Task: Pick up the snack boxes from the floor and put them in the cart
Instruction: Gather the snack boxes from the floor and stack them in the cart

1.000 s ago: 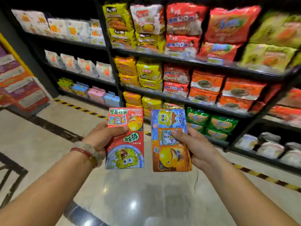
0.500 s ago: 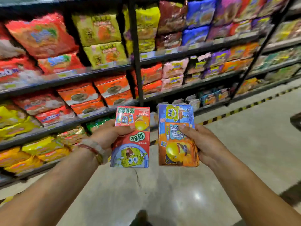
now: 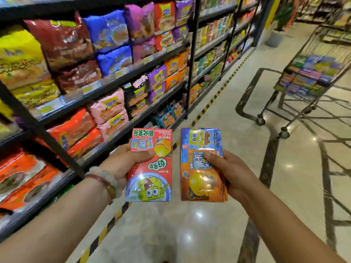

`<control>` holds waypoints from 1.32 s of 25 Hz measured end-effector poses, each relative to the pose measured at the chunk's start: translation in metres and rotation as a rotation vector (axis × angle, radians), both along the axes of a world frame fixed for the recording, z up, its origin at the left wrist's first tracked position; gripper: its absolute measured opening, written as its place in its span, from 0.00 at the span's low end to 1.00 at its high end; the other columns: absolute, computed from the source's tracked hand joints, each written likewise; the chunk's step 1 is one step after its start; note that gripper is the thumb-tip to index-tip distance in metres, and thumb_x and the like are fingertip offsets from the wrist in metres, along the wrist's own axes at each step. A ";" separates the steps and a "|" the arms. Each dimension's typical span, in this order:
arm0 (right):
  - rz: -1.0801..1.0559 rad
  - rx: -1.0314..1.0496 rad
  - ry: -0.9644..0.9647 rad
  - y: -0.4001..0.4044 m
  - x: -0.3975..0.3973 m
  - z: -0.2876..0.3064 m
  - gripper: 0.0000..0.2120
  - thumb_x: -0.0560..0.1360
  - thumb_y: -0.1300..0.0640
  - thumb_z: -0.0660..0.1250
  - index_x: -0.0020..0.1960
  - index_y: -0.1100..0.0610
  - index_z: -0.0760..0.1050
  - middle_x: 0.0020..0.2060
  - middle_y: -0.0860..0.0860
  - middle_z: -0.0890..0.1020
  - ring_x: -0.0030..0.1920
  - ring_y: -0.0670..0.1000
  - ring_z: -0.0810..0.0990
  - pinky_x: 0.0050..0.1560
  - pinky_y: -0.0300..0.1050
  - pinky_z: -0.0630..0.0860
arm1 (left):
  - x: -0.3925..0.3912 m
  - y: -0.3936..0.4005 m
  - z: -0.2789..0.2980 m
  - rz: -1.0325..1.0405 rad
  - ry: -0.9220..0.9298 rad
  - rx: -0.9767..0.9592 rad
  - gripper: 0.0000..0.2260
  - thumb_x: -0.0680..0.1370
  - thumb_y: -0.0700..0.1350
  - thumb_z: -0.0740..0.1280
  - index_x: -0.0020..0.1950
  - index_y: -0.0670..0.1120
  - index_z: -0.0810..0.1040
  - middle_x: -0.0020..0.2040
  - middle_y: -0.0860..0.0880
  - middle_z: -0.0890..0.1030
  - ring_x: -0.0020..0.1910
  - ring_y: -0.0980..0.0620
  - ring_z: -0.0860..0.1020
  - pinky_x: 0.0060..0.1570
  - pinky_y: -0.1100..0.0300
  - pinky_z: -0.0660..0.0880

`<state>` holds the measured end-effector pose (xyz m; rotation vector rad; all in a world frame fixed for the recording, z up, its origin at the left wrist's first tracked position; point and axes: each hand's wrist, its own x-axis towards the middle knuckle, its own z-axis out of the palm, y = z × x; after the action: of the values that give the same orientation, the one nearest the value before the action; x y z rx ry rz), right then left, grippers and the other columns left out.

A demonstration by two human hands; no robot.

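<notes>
Out in front of the person, the left hand grips a red snack box, thumb across its face; the right hand grips a blue and orange snack box the same way; both boxes stand tall, side by side, not touching; the cart waits well ahead and off to the right, with boxes already inside; the right hand is nearer to it, so that box may go in first; packed shelves run along the left.
</notes>
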<state>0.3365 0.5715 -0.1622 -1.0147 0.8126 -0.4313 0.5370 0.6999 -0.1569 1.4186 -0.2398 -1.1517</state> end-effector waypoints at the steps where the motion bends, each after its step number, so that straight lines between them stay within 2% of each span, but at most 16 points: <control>1: -0.045 0.001 -0.005 -0.009 0.000 -0.001 0.10 0.69 0.58 0.69 0.50 0.60 0.79 0.41 0.57 0.86 0.37 0.53 0.85 0.35 0.45 0.82 | 0.006 -0.018 0.001 -0.046 0.000 0.007 0.24 0.60 0.39 0.72 0.55 0.38 0.78 0.43 0.38 0.84 0.34 0.43 0.83 0.34 0.48 0.81; 5: -0.234 0.022 0.006 -0.044 -0.017 -0.005 0.07 0.74 0.59 0.68 0.51 0.60 0.79 0.44 0.58 0.85 0.39 0.54 0.85 0.38 0.46 0.82 | 0.007 -0.090 0.001 -0.228 -0.003 0.039 0.25 0.60 0.39 0.72 0.57 0.38 0.78 0.44 0.38 0.84 0.35 0.42 0.83 0.33 0.47 0.81; 13: -0.517 0.036 0.005 -0.155 -0.090 -0.015 0.18 0.68 0.56 0.71 0.56 0.61 0.77 0.46 0.58 0.85 0.43 0.56 0.85 0.40 0.47 0.82 | -0.053 -0.258 -0.008 -0.483 -0.008 0.063 0.27 0.60 0.39 0.73 0.58 0.39 0.77 0.46 0.36 0.83 0.36 0.41 0.83 0.35 0.45 0.81; 16: -0.564 0.038 -0.012 -0.213 -0.121 -0.014 0.24 0.63 0.54 0.72 0.57 0.62 0.77 0.46 0.59 0.85 0.44 0.57 0.85 0.40 0.48 0.82 | -0.087 -0.327 -0.008 -0.537 -0.001 0.057 0.25 0.61 0.39 0.72 0.57 0.38 0.77 0.44 0.37 0.84 0.35 0.41 0.83 0.32 0.47 0.80; 19: -0.582 0.026 0.011 -0.269 -0.148 -0.012 0.25 0.63 0.53 0.72 0.57 0.62 0.76 0.46 0.59 0.85 0.44 0.57 0.85 0.41 0.48 0.82 | -0.113 -0.392 -0.008 -0.569 0.018 0.065 0.22 0.62 0.39 0.71 0.56 0.38 0.77 0.42 0.37 0.84 0.33 0.42 0.83 0.31 0.49 0.80; 23: -0.617 0.019 0.014 -0.338 -0.175 -0.011 0.20 0.68 0.55 0.72 0.57 0.63 0.76 0.46 0.59 0.85 0.42 0.57 0.85 0.39 0.48 0.82 | -0.133 -0.467 -0.013 -0.588 0.026 0.058 0.25 0.61 0.40 0.72 0.58 0.38 0.77 0.46 0.36 0.83 0.35 0.42 0.83 0.34 0.48 0.81; 30: -0.669 0.045 0.026 -0.468 -0.173 -0.016 0.18 0.70 0.56 0.70 0.57 0.63 0.76 0.46 0.59 0.85 0.42 0.56 0.85 0.41 0.50 0.83 | -0.136 -0.607 -0.016 -0.648 0.018 0.048 0.24 0.61 0.40 0.73 0.56 0.39 0.77 0.45 0.37 0.84 0.35 0.42 0.83 0.32 0.50 0.81; 33: -0.717 0.051 0.021 -0.531 -0.162 -0.018 0.21 0.67 0.55 0.71 0.58 0.62 0.76 0.47 0.58 0.85 0.45 0.58 0.85 0.45 0.52 0.82 | -0.126 -0.682 -0.016 -0.724 0.021 0.043 0.22 0.61 0.41 0.73 0.54 0.39 0.78 0.43 0.38 0.84 0.35 0.43 0.83 0.33 0.50 0.81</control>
<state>0.1742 0.0402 -0.1803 -0.6544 1.1945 -1.0035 0.4105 0.0179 -0.1729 1.3915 -0.7602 -1.7586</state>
